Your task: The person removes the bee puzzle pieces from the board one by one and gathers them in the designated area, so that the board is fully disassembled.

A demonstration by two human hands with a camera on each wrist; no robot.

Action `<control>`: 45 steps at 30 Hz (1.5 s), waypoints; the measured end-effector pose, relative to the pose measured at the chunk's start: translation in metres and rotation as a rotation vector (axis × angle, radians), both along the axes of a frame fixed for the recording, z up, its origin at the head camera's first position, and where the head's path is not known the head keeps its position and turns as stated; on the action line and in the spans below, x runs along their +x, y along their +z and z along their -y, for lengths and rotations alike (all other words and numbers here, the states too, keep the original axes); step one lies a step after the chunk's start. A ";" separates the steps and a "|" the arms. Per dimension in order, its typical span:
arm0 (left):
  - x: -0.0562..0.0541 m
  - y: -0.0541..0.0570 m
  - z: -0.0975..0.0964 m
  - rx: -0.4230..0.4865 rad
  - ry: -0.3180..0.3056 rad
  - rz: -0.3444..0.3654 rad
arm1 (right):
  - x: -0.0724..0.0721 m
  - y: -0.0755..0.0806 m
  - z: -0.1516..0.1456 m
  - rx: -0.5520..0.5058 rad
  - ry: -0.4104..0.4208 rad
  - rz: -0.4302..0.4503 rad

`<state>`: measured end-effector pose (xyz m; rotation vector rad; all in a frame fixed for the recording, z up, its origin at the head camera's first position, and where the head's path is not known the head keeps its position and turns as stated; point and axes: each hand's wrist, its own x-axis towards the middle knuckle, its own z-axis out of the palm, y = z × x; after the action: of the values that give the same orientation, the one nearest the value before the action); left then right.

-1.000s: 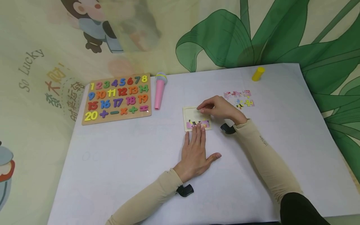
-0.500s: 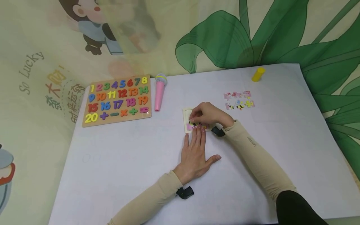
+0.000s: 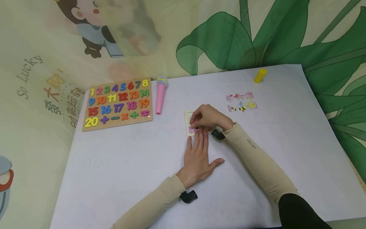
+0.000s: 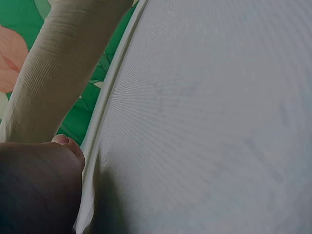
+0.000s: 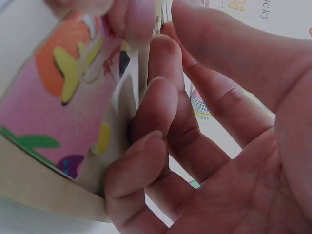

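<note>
A small pale puzzle tray (image 3: 187,123) lies on the white table, with pink printed puzzle pieces (image 5: 34,105) fitted along its near edge. My left hand (image 3: 196,162) lies flat, fingers straight, its fingertips resting on those pieces. Over the left part of the tray, my right hand (image 3: 208,117) has thumb and forefinger together. In the right wrist view they pinch a puzzle piece (image 5: 159,18), which shows only as a thin yellowish edge. The other right fingers are curled beside the tray. The left wrist view shows mostly the tablecloth.
Two short rows of loose puzzle pieces (image 3: 241,106) lie right of the tray. A yellow cylinder (image 3: 260,75) stands near the back edge. At the back left are a wooden number board (image 3: 131,122) and a pink toy microphone (image 3: 160,98).
My right hand has moved left and nearer over the tray, then down close to the fitted pieces. The left hand has stayed in place.
</note>
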<state>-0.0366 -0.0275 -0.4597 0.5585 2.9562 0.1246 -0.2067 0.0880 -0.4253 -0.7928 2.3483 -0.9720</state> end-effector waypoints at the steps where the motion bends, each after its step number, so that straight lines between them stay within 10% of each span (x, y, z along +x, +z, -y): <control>1: 0.000 0.000 0.000 -0.004 -0.001 0.002 | 0.000 0.000 0.000 0.005 -0.002 0.005; 17: 0.004 0.001 -0.003 -0.080 -0.016 -0.023 | 0.006 0.003 0.006 0.113 0.019 -0.033; 45: -0.002 0.004 0.002 -0.065 -0.025 0.004 | -0.003 -0.002 -0.026 -0.202 -0.163 0.066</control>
<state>-0.0383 -0.0293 -0.4558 0.5857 2.9364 0.0276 -0.2094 0.1139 -0.4268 -0.6393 2.3107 -1.3008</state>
